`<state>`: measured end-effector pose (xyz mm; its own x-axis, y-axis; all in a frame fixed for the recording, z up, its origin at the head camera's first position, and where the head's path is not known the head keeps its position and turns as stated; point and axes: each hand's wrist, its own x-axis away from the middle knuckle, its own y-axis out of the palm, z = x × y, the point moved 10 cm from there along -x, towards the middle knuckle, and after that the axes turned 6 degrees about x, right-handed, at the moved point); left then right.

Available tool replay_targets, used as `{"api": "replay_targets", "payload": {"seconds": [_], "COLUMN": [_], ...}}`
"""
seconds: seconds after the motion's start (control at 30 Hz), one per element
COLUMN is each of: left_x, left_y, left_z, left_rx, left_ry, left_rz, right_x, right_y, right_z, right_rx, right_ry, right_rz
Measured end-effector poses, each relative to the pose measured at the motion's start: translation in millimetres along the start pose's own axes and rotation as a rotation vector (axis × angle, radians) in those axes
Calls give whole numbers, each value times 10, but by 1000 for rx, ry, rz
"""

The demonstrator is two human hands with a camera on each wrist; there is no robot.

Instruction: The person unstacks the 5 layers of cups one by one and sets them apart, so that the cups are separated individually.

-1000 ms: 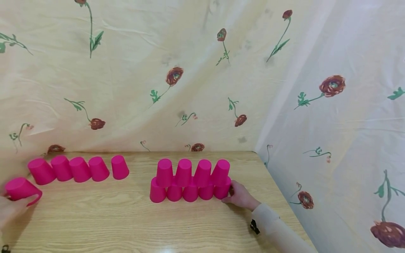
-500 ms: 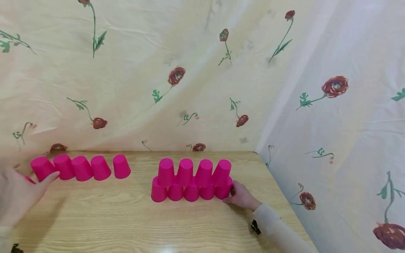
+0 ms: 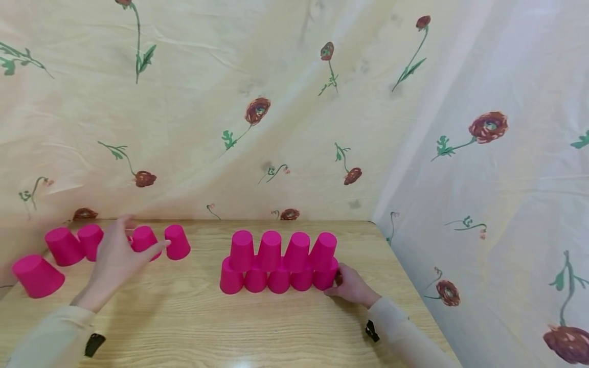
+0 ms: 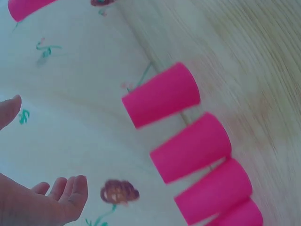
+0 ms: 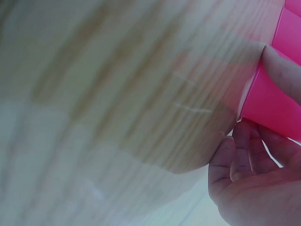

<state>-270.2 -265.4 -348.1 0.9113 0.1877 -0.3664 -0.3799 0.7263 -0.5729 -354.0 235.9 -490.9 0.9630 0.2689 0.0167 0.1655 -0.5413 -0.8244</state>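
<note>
My left hand reaches over a row of upside-down pink plastic cups at the left, thumb and fingers spread with nothing between them. It hides part of the row. The rightmost cup of that row is just beyond the thumb tip. In the left wrist view, the hand is apart from the cups. My right hand grips the right end cup in the lower tier of a two-tier stack, thumb on one side and fingers on the other. Upper cups straddle the lower ones.
Another upside-down cup stands nearer me at the far left. The wooden table carries everything. Flower-printed cloth hangs behind it and along the right side.
My left hand has let go of the far-left cup, which stands upside down on the table, and has moved right over the row. My right hand has stayed at the stack's end.
</note>
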Motion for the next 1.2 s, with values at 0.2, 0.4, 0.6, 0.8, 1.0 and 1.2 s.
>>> {"api": "replay_targets", "payload": {"seconds": [0.2, 0.4, 0.6, 0.8, 1.0, 1.2], "left_x": [30, 40, 38, 34, 44, 55], "left_y": [337, 698, 1027, 1266, 1450, 1509], "left_z": [265, 463, 622, 702, 725, 720], "left_rx": [48, 102, 219, 280, 329, 300], "left_ry": [54, 83, 89, 58, 27, 22], "left_rz": [-67, -157, -219, -260, -305, -301], "right_x": [-11, 4, 14, 21, 8, 15], "right_y": [-8, -22, -37, -29, -10, -4], "right_z": [6, -7, -32, -46, -17, -37], "right_rx": [1, -4, 5, 7, 1, 4], "right_ry": [13, 16, -8, -39, -27, -48], "right_rz": [7, 8, 9, 3, 1, -3]}}
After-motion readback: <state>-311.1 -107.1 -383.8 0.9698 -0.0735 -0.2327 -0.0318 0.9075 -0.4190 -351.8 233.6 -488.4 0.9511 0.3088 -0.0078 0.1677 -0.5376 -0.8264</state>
